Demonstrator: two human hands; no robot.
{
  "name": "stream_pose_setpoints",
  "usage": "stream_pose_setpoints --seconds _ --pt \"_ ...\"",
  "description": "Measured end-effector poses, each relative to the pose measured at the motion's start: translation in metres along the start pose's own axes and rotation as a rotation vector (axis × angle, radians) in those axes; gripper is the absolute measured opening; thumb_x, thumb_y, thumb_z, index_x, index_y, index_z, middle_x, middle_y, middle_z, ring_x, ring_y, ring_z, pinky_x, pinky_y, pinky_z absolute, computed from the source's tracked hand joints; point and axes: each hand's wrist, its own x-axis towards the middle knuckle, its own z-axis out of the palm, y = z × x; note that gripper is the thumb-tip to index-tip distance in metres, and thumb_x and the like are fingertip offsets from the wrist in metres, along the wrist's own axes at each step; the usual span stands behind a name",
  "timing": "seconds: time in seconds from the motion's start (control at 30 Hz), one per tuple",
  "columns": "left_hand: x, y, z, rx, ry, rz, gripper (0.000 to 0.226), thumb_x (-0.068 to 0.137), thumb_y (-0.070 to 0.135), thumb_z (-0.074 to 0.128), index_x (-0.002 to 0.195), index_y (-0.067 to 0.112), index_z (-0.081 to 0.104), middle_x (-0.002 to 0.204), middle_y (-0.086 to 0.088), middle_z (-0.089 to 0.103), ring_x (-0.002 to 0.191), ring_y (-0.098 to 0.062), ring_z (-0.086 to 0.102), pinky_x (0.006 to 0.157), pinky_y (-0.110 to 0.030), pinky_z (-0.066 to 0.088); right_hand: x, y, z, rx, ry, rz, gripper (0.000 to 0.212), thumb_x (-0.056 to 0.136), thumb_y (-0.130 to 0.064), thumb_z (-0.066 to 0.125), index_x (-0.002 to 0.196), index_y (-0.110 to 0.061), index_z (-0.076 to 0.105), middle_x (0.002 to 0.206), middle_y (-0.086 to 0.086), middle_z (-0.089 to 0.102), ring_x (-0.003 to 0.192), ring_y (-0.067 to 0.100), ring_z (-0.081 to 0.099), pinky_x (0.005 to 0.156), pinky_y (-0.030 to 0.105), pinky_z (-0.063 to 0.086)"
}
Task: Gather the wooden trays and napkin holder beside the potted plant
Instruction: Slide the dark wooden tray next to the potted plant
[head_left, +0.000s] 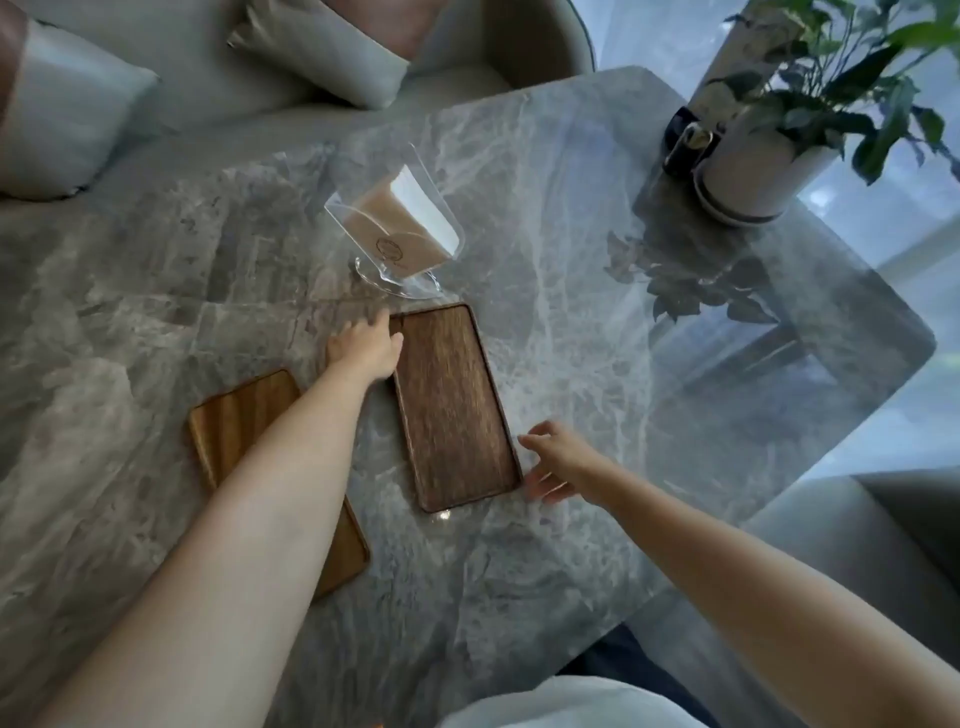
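A dark wooden tray (451, 410) lies flat in the middle of the grey marble table (597, 322). My left hand (370, 347) rests at its far left corner, fingers spread over the rim. My right hand (558, 462) is open at the tray's near right corner, fingers apart, touching or just off the edge. A lighter wooden tray (241, 415) lies to the left, partly hidden under my left forearm. A clear acrylic napkin holder (397, 223) with beige napkins stands just beyond the dark tray. The potted plant (753, 161) in a white pot stands at the far right.
A small dark object with a gold face (688, 143) leans against the pot's left side. Cushioned seats with pillows (67, 114) ring the far and left sides of the table. Another chair (841, 525) sits at the near right. The table's right edge runs close by the pot.
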Motion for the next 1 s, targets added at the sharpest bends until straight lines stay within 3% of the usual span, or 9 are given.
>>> stream_pose_setpoints --seconds 0.23,0.37,0.53,0.8,1.0 --pt "0.016 0.004 0.004 -0.025 -0.040 0.021 0.055 0.097 0.039 0.030 0.146 0.017 0.021 0.151 -0.020 0.028 0.138 -0.037 0.027 0.112 -0.046 0.025 -0.003 0.012 0.026 0.077 0.102 0.016 0.014 0.094 -0.023 0.045 0.092 -0.009 0.046 0.068 0.015 0.061 0.054 0.022 0.061 0.043 0.028 0.050" --pt "0.016 0.006 0.007 -0.092 -0.043 0.018 0.054 0.097 0.037 0.031 0.145 0.013 0.024 0.148 -0.022 0.034 0.136 -0.038 0.031 0.110 -0.046 0.029 -0.003 0.014 0.034 0.159 0.096 0.016 0.029 0.096 -0.018 0.044 0.068 -0.010 0.046 0.055 0.015 0.059 0.033 0.011 0.058 0.034 0.021 0.050" --pt "0.011 0.007 0.009 -0.212 0.004 -0.020 0.048 0.097 0.031 0.034 0.136 0.004 0.034 0.136 -0.029 0.046 0.126 -0.043 0.043 0.104 -0.047 0.037 -0.002 0.017 0.032 0.219 0.111 0.055 0.022 0.096 -0.014 0.042 0.076 -0.008 0.047 0.059 0.016 0.060 0.030 0.009 0.058 0.032 0.020 0.049" --pt "-0.018 0.004 0.019 -0.249 0.068 -0.135 0.042 0.096 0.032 0.037 0.128 0.004 0.036 0.128 -0.031 0.051 0.118 -0.046 0.049 0.094 -0.046 0.042 -0.007 0.028 0.005 0.283 0.151 0.042 0.018 0.094 -0.006 0.048 0.076 -0.003 0.050 0.058 0.017 0.057 0.027 0.011 0.057 0.031 0.022 0.050" --pt "-0.026 0.024 0.014 -0.371 0.106 -0.154 0.041 0.094 0.035 0.040 0.125 0.008 0.040 0.124 -0.028 0.054 0.115 -0.043 0.051 0.092 -0.043 0.044 -0.007 0.033 -0.035 0.244 0.168 -0.031 0.023 0.093 -0.006 0.051 0.070 -0.005 0.051 0.032 0.003 0.057 0.027 0.010 0.056 0.031 0.020 0.049"
